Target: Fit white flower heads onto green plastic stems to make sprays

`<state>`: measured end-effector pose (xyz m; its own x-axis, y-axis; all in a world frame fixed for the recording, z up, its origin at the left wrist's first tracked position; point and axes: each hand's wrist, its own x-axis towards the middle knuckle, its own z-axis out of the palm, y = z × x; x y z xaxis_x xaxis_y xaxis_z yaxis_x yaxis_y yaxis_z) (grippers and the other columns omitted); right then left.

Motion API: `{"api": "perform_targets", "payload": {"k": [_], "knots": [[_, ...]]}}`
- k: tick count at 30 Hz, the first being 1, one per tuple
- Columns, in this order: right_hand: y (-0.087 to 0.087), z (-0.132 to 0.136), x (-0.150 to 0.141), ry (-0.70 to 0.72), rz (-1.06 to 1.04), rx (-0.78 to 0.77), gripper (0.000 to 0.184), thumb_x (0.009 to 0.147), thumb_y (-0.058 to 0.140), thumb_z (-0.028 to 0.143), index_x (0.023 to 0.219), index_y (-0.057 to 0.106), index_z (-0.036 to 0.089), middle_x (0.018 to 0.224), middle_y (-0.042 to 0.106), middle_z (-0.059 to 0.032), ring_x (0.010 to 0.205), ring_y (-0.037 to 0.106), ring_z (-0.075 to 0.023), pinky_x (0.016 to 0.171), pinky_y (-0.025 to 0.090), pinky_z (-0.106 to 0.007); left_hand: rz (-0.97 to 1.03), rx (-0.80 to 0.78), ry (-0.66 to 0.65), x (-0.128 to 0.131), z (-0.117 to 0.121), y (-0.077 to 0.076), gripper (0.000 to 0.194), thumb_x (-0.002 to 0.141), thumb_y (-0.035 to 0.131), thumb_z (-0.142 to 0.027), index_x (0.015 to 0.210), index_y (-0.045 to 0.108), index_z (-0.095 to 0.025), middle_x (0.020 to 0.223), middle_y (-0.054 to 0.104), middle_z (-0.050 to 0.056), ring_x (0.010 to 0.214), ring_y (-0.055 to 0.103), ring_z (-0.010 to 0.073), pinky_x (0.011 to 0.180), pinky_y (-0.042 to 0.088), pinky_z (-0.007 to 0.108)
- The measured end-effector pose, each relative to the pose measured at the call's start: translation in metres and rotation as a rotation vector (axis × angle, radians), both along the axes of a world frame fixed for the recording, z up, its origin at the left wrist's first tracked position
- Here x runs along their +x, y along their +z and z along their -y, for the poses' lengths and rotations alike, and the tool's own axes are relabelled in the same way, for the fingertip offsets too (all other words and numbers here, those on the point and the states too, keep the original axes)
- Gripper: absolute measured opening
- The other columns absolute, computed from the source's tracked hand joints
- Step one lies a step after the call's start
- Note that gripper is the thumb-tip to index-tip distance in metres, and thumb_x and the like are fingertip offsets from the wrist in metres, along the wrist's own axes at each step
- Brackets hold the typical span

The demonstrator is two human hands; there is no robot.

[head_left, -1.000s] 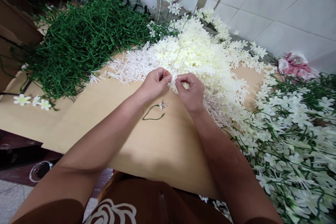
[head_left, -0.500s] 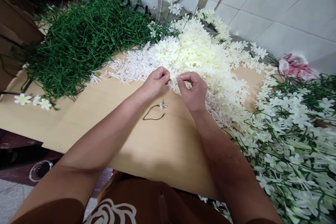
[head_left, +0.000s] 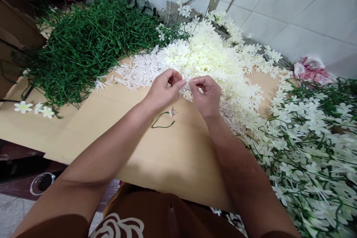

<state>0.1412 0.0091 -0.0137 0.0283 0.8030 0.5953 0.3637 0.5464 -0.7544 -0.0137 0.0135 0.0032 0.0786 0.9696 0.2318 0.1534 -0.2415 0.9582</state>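
Worktop point(head_left: 173, 156), head view: two bare hands meet above its far middle, fingertips facing across a narrow gap. Left hand point(head_left: 166, 87): thumb and forefinger pinched, tips aimed to the right. Right hand point(head_left: 206, 95): thumb and forefinger pinched in a ring, tips aimed back to the left. Between them, a small white floral piece point(head_left: 187, 83), seemingly nipped from both sides; it blends with the white behind, so its outline, and whether petal or stamen, cannot be told.

Forked green stem point(head_left: 160, 126) lies loose on the worktop, touched by no fingers. Position: nearer the wearer's body than the fingertips and a little to their left, just beside the left wrist. Left hand the closer of the two; right hand farther off, past the open end of the fork. Long axis runs left to right: bend at the left, both limbs reaching right. Upper limb ends in a white stamen tuft point(head_left: 172, 112); lower limb ends in a green tip with no white on it.

Surroundings: mound of white blossoms point(head_left: 212, 55) directly beyond the hands, spreading right; loose white stamens point(head_left: 139, 68) beyond the left hand. Heap of green stems point(head_left: 97, 44) farther left. Stemmed white flowers point(head_left: 312, 148) piled beyond the right forearm. Three yellow-centred blossoms at far left, the largest blossom point(head_left: 23, 107) outermost.
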Motion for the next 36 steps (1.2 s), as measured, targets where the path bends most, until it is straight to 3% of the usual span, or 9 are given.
{"api": "perform_targets", "payload": {"k": [5, 13, 29, 36], "knots": [[0.002, 0.003, -0.001, -0.028, 0.162, 0.092, 0.01, 0.084, 0.057, 0.021, 0.074, 0.054, 0.022, 0.078, 0.065, -0.0007, 0.078, 0.062, -0.0155, 0.075, 0.053, -0.034, -0.009, -0.037, 0.061, 0.007, 0.001, -0.004, 0.009, 0.074, 0.064, -0.016, 0.075, 0.056, -0.018, 0.066, 0.051, -0.003, 0.062, 0.044, 0.0096, 0.063, 0.037, 0.025], [-0.002, 0.002, -0.003, -0.096, 0.286, 0.207, 0.011, 0.084, 0.056, 0.019, 0.074, 0.054, 0.024, 0.089, 0.067, -0.0044, 0.091, 0.063, -0.0199, 0.085, 0.052, -0.041, 0.079, -0.128, 0.045, 0.008, -0.005, -0.005, 0.014, 0.071, 0.067, -0.011, 0.071, 0.054, -0.017, 0.061, 0.048, -0.004, 0.058, 0.043, 0.0088, 0.058, 0.034, 0.024], [-0.007, 0.002, -0.005, -0.024, 0.176, 0.055, 0.01, 0.082, 0.056, 0.017, 0.073, 0.055, 0.022, 0.088, 0.069, -0.0034, 0.089, 0.067, -0.0166, 0.079, 0.056, -0.034, 0.122, -0.218, -0.005, 0.003, -0.005, 0.0, 0.017, 0.07, 0.073, -0.019, 0.07, 0.055, -0.017, 0.062, 0.055, -0.003, 0.058, 0.05, 0.0085, 0.06, 0.042, 0.023], [-0.005, 0.003, -0.007, 0.035, 0.07, -0.015, 0.009, 0.081, 0.057, 0.017, 0.074, 0.055, 0.022, 0.089, 0.067, -0.0027, 0.09, 0.066, -0.0149, 0.079, 0.057, -0.032, 0.129, -0.313, 0.051, 0.005, -0.004, 0.006, 0.017, 0.071, 0.069, -0.013, 0.069, 0.053, -0.016, 0.057, 0.053, -0.005, 0.053, 0.049, 0.0064, 0.061, 0.044, 0.021]]}}
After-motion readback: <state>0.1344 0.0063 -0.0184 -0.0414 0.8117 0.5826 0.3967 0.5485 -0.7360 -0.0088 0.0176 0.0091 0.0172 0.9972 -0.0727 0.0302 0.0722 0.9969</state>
